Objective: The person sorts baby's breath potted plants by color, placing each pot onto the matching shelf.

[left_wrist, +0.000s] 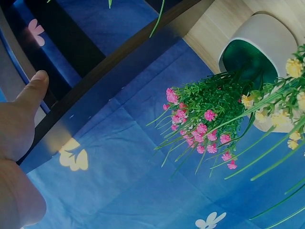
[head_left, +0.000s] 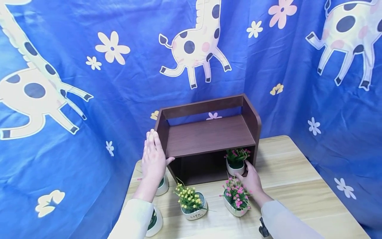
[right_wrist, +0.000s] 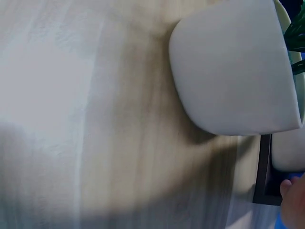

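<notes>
Gripping a white rounded pot of deep-pink flowers (head_left: 234,168): right hand (head_left: 251,180), thumb on the pot's near side, fingers curled about its right. Pot sits at the right end of the lower compartment of a dark-brown wooden shelf (head_left: 209,134). Left hand (head_left: 153,158) holds nothing: fingers straight and together, thumb spread, laid along the shelf's left side. Shelf stands on a pale wood-grain bench (head_left: 289,176); blue giraffe-print curtain (head_left: 125,93) beyond. Nearer on the bench: white lettered pot of yellow flowers (head_left: 195,215); right of it, white pot of bright-pink flowers (head_left: 234,209). Two more white pots (head_left: 163,189) at left, partly hidden by the left arm.
</notes>
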A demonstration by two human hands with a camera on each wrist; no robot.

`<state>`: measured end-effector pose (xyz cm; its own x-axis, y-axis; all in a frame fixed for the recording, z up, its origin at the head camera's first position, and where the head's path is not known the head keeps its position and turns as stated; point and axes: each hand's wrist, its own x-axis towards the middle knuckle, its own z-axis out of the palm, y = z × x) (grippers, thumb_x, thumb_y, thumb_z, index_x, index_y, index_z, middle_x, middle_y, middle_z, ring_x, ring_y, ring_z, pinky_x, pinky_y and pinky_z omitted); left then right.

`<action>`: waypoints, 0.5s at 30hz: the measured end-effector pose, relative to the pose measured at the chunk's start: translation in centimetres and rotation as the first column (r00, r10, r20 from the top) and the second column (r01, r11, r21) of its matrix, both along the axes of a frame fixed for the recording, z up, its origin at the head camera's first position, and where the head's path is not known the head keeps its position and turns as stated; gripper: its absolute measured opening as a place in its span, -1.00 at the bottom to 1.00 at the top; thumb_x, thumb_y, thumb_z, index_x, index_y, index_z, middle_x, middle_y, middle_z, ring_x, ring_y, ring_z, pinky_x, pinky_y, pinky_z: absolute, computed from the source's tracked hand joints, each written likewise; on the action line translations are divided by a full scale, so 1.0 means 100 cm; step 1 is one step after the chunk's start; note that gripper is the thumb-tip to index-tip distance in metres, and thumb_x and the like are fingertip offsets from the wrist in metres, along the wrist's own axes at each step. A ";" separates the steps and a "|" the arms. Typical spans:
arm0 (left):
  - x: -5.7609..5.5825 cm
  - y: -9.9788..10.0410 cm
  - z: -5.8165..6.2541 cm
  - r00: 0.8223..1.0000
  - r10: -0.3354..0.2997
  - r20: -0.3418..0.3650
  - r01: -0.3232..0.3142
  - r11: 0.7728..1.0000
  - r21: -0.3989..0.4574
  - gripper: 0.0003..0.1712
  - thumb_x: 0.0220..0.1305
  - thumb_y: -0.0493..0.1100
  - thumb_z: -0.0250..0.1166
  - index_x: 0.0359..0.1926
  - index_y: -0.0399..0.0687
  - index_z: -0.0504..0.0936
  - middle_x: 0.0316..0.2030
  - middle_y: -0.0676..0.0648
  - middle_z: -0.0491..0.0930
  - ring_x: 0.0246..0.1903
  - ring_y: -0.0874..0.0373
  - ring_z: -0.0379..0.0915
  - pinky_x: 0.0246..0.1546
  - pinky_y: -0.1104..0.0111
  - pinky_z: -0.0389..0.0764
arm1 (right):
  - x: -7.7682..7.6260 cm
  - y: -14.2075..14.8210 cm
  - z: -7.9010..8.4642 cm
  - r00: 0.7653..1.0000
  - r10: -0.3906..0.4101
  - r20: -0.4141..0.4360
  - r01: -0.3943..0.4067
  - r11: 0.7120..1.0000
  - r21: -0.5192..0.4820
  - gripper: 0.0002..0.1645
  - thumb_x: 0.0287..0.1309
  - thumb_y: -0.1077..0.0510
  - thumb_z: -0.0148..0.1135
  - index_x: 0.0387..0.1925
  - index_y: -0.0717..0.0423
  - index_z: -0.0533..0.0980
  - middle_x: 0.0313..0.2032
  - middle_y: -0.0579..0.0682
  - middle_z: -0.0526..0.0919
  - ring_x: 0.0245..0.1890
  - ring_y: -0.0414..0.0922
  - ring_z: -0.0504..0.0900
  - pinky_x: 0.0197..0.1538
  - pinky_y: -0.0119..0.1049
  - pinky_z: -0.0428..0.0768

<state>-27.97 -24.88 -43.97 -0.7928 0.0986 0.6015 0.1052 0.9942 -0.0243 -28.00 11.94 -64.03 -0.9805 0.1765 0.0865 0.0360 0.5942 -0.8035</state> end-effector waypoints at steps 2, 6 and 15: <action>0.000 -0.001 0.000 1.000 -0.001 -0.010 0.001 1.000 0.000 0.72 -0.37 0.20 0.72 0.58 -0.28 -0.25 0.60 -0.31 -0.23 0.61 -0.15 -0.21 0.57 0.01 0.13 | 0.002 0.000 -0.002 1.000 0.002 -0.009 -0.002 1.000 0.001 0.10 0.08 -0.06 0.49 0.53 0.05 0.12 0.42 0.32 0.32 0.37 0.33 0.39 0.41 0.24 0.37; 0.001 -0.002 0.000 1.000 -0.005 -0.012 0.005 1.000 -0.001 0.71 -0.37 0.18 0.72 0.58 -0.29 -0.25 0.61 -0.31 -0.24 0.61 -0.16 -0.20 0.56 0.00 0.13 | 0.008 0.002 -0.004 1.000 0.009 -0.025 -0.010 0.999 -0.036 0.10 0.08 -0.08 0.50 0.54 -0.03 0.12 0.44 0.28 0.31 0.36 0.32 0.41 0.37 0.25 0.42; 0.000 -0.001 0.000 1.000 -0.009 0.003 0.009 1.000 -0.005 0.72 -0.34 0.18 0.72 0.58 -0.27 -0.28 0.60 -0.32 -0.25 0.61 -0.17 -0.22 0.57 0.00 0.12 | 0.029 0.019 -0.011 0.992 0.083 -0.091 -0.104 0.961 -0.255 0.02 0.21 -0.13 0.38 0.56 -0.08 0.08 0.52 0.23 0.17 0.38 0.27 0.42 0.38 0.10 0.46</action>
<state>-27.96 -24.94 -43.98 -0.7937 0.1085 0.5985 0.1142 0.9931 -0.0286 -25.07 13.82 -65.15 -0.9856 0.1112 0.1275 -0.0790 0.3634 -0.9283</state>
